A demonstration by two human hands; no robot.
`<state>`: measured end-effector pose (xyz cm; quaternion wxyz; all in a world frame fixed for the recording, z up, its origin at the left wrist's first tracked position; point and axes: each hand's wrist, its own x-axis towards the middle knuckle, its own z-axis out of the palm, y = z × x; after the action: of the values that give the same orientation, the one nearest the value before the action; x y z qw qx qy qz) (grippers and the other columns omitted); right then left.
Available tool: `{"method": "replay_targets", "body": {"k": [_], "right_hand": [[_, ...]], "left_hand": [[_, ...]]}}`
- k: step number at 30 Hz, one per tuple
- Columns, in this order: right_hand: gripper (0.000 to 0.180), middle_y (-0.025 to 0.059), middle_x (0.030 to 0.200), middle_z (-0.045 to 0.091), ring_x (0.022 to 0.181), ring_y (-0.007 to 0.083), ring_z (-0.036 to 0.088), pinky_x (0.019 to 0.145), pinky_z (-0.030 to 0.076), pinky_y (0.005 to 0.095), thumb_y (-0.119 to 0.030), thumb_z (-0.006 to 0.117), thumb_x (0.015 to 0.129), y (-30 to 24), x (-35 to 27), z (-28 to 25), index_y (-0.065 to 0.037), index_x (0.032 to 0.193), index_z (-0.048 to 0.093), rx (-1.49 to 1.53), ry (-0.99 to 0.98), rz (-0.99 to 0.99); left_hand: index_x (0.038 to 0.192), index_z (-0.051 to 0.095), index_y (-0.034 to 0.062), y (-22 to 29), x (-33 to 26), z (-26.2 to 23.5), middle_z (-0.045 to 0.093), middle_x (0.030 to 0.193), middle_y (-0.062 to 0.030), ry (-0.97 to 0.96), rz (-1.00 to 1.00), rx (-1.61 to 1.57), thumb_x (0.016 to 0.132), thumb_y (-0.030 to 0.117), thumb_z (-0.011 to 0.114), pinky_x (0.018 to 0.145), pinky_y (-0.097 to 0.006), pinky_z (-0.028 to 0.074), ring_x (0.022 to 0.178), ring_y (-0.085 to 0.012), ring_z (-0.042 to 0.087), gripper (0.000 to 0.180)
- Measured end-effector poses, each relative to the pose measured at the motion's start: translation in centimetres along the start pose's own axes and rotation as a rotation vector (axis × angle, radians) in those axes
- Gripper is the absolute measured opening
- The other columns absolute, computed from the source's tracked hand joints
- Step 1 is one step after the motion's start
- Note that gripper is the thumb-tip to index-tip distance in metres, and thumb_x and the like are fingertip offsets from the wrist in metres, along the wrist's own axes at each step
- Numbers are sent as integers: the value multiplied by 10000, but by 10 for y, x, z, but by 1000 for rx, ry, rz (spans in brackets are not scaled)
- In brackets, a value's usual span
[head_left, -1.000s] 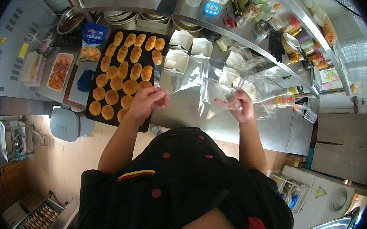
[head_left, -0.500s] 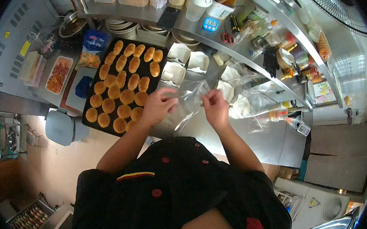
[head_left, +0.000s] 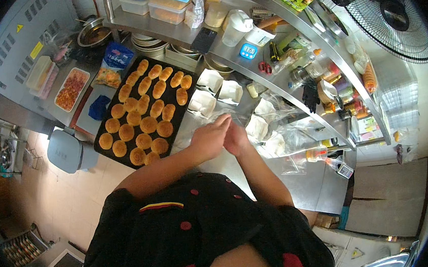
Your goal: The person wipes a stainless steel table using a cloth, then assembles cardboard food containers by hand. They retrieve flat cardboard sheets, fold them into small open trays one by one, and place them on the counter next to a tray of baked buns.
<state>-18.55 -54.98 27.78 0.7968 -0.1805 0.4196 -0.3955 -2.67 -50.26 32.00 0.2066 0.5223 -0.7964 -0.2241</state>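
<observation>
My left hand [head_left: 211, 136] and my right hand [head_left: 234, 138] are pressed together over the steel counter, fingers straight and close. Anything between the palms is hidden. Clear plastic [head_left: 242, 111] shows just beyond the fingertips, but I cannot tell whether it is gripped. Past the hands stand white paper-lined cups, one [head_left: 201, 103] nearest my left hand. More white paper liners [head_left: 257, 127] lie in clear plastic wrapping to the right of my right hand. On the left, a black baking tray [head_left: 171, 97] carries many golden-brown buns [head_left: 148, 124], round ones near me and long ones farther off.
A steel shelf above the counter holds a blue timer [head_left: 248, 51], a measuring jug [head_left: 237, 28], red scissors [head_left: 265, 67] and bottles. A container of reddish shredded filling [head_left: 71, 89] sits left of the tray. A grey bin [head_left: 66, 151] stands on the floor below.
My hands were apart with clear plastic film stretched between them, the right one pinching it. They have come together, palm to palm. The whole view has shifted slightly.
</observation>
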Motion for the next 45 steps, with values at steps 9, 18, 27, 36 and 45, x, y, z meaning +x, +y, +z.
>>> {"method": "replay_targets", "body": {"k": [9, 18, 27, 36, 45], "right_hand": [[499, 159, 1499, 467, 1295, 391, 530, 1080, 390, 654, -380, 469, 1063, 2, 48, -51, -152, 1496, 368, -246, 49, 39], [479, 244, 1333, 559, 1227, 429, 579, 1007, 501, 564, -283, 733, 945, 7, 114, -46, -30, 1275, 495, -818, 415, -202], [1015, 339, 1560, 302, 1361, 479, 454, 1072, 459, 514, -472, 877, 746, 50, 87, -57, -168, 1555, 345, -1696, 273, -388], [342, 235, 1156, 698, 1072, 406, 673, 953, 516, 508, -249, 693, 918, 63, 51, -56, -26, 1175, 655, -1962, -241, -101], [171, 118, 875, 730, 829, 278, 718, 825, 568, 420, 8, 551, 900, -82, 133, -48, -7, 1005, 686, -1352, 450, -771]], "left_hand": [[1531, 308, -79, -2, 12, -15, 255, 1671, -144, -185, -75, -26, 872, 71, 576, 930, -467, 549, 1148, -368, 663, 726], [1571, 281, -31, 78, -21, -22, 124, 1718, -26, -198, 442, -211, 753, -58, 566, 740, -416, 593, 1044, -337, 689, 866], [1591, 249, 6, 76, -26, -25, 137, 1715, -20, -294, 330, -196, 767, -40, 603, 676, -431, 594, 940, -340, 708, 899], [1593, 259, 23, 39, 2, -5, 164, 1709, -42, -376, -14, -160, 813, -41, 580, 1055, -445, 483, 1347, -338, 523, 846], [1508, 431, 12, -29, -30, -23, 440, 1568, -174, 16, -232, -453, 816, -118, 468, 1161, -389, 389, 1436, -355, 442, 705]]}}
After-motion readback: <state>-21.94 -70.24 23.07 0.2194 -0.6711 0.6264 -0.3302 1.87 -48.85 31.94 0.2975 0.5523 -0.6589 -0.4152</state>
